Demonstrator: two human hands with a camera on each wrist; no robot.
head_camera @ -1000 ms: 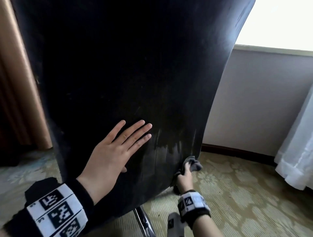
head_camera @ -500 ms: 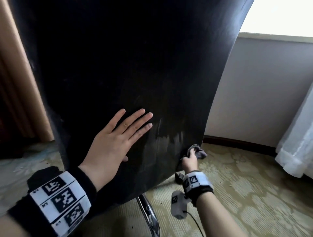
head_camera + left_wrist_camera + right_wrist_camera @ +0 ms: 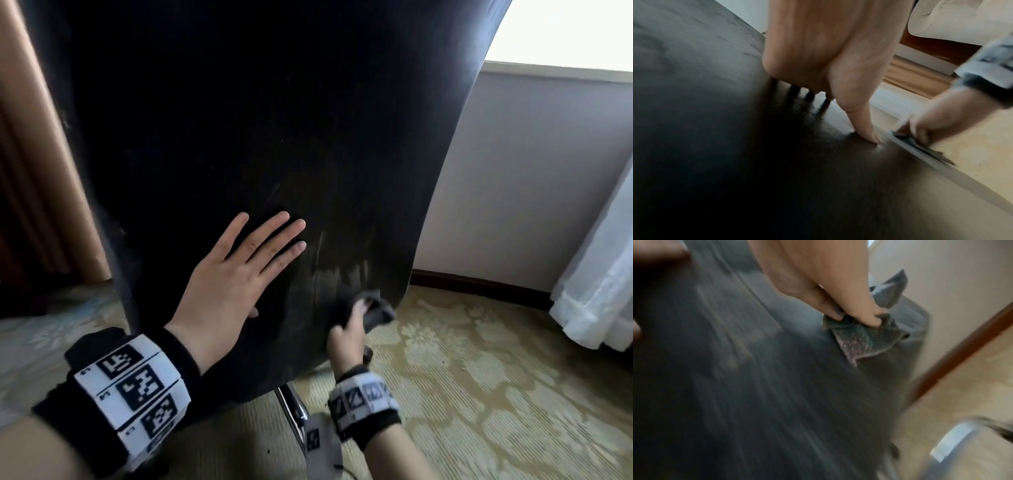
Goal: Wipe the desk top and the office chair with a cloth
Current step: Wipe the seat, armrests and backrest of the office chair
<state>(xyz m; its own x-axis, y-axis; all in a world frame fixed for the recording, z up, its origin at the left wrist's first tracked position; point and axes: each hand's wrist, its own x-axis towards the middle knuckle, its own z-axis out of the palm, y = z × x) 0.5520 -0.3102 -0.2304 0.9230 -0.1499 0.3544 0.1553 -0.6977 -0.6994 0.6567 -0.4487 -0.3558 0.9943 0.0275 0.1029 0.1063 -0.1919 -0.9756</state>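
Chair (image 3: 274, 137) back fills the near view, its black shell standing upright and facing the person, with the cloth (image 3: 375, 310) bunched against its lower right corner. Right hand (image 3: 346, 337) holds that cloth, fingers curled round the grey wad and pressing it to the shell just beside the right edge; the right wrist view shows the same pinch, with a loose flap of cloth (image 3: 865, 339) trailing below the knuckles. Left hand (image 3: 233, 277) lies flat on the shell to the left of the cloth, its grip spread, fingers straight and pressed to the surface, apparently to steady the chair. Pale damp streaks (image 3: 339, 274) run just above the cloth, so that low right patch looks wiped; the rest of the shell, higher up and to the left, shows no such streaks, though it is too dark to judge well. By that reading the back is only partly done. Seat, arms and front of the chair are out of sight, and no desk shows in any view, so whether the desk top has been wiped cannot be told. Beyond the chair lie a patterned carpet (image 3: 496, 394), a pale wall (image 3: 531, 171) and a white curtain (image 3: 603, 291) at far right.
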